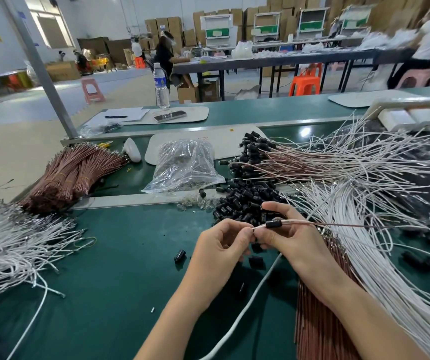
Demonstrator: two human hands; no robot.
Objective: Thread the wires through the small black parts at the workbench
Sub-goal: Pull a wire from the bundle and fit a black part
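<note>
A small black part (273,224) sits on a pair of thin wires (320,224), one white and one brown, that run off to the right. My right hand (290,237) holds the part and the wires between thumb and fingers. My left hand (224,242) pinches the wire ends just left of the part. Behind my hands lies a heap of loose black parts (245,201). A few single black parts (179,255) lie on the green mat by my left hand.
White wires (14,245) are spread at left, and bundled brown wires (71,175) lie behind them. More white wires (380,229) fan out at right, with threaded wires (273,159) beyond. A plastic bag (185,165) sits mid-bench. A water bottle (161,85) stands at the back. People work at far tables.
</note>
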